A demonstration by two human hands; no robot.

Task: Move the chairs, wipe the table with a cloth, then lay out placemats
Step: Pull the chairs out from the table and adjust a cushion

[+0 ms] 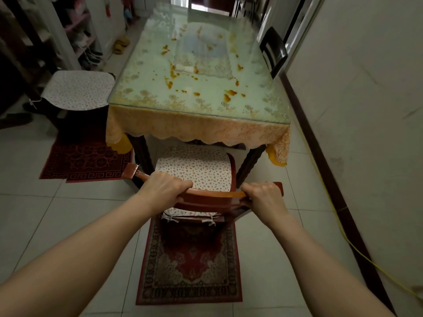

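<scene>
A red-brown wooden chair (215,195) with a patterned seat cushion stands at the near end of the table, its seat partly under the tabletop. My left hand (163,188) grips the left part of its top rail and my right hand (263,195) grips the right part. The table (160,88) has a glass top over a pale lace cloth, spotted with orange stains, and an orange skirt hangs from its edge. A second chair (79,89) with the same cushion stands at the table's left side. A dark chair back (273,51) rises at the table's right side.
A red patterned rug (190,264) lies under the near chair and another rug (84,156) under the left one. A white wall with a dark skirting (320,156) runs close along the right. A yellow cable (357,250) trails along the floor. Shelves with shoes (84,44) stand at the left.
</scene>
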